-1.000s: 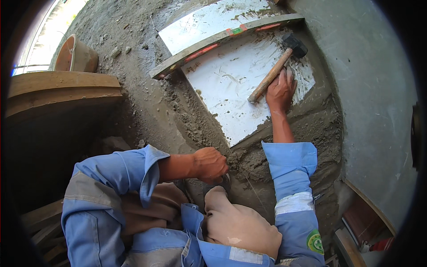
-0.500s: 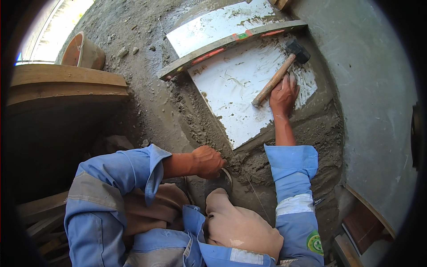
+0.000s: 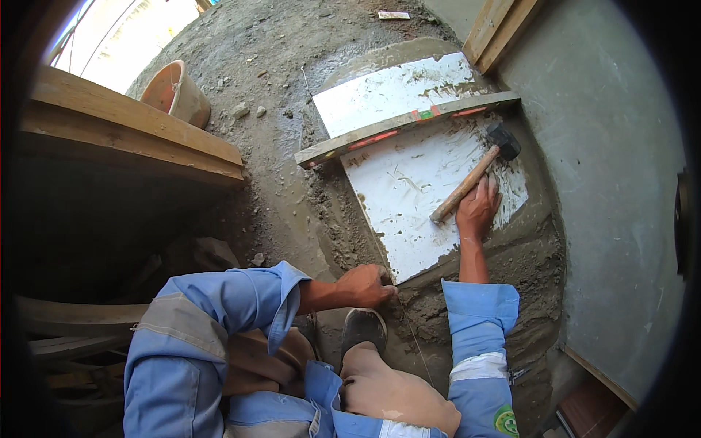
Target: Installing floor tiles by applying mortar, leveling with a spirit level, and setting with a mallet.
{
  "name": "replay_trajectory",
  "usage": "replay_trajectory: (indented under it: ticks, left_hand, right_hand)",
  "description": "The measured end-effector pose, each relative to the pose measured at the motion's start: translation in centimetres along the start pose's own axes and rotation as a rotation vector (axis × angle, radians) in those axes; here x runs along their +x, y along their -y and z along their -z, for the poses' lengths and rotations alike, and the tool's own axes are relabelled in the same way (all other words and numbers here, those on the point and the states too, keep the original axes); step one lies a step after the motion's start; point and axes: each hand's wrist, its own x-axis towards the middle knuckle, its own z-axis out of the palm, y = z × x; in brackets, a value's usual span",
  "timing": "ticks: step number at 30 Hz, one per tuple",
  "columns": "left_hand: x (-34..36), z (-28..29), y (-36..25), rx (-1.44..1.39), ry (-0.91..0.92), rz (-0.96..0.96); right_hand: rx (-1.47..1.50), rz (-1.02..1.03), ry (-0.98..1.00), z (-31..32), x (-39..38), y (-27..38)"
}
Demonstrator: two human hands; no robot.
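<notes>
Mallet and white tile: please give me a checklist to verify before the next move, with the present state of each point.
1. Right hand grips the mallet handle: not ok, the hand lies open on the tile beside it.
2. Left hand steadies the near tile corner: ok, fingers at its edge.
3. Spirit level lies across the tiles: ok.
4. Level bubble centred: cannot tell, too small.
5. Mortar bed surrounds the tile: ok.
6. Shoe off the tile: ok.
</notes>
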Motion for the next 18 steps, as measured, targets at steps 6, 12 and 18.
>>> replay_trajectory:
  ticks: [6,12,18]
  left_hand:
    - [1.2,-0.5,1.1,-0.236,-0.023,0.084]
    - [1.7,-1.0,1.9,-0.459,-0.015,0.112]
    - [2.5,-1.4,1.6,-0.421,-0.053,0.233]
  right_hand:
    - [-0.021,-0.048,0.002,-0.2,-0.1,0.2]
    - [-0.117,-0.166,0.026,-0.1,0.1,1.0]
    - [-0.170,-0.259,-0.025,-0.1,0.2,0.4]
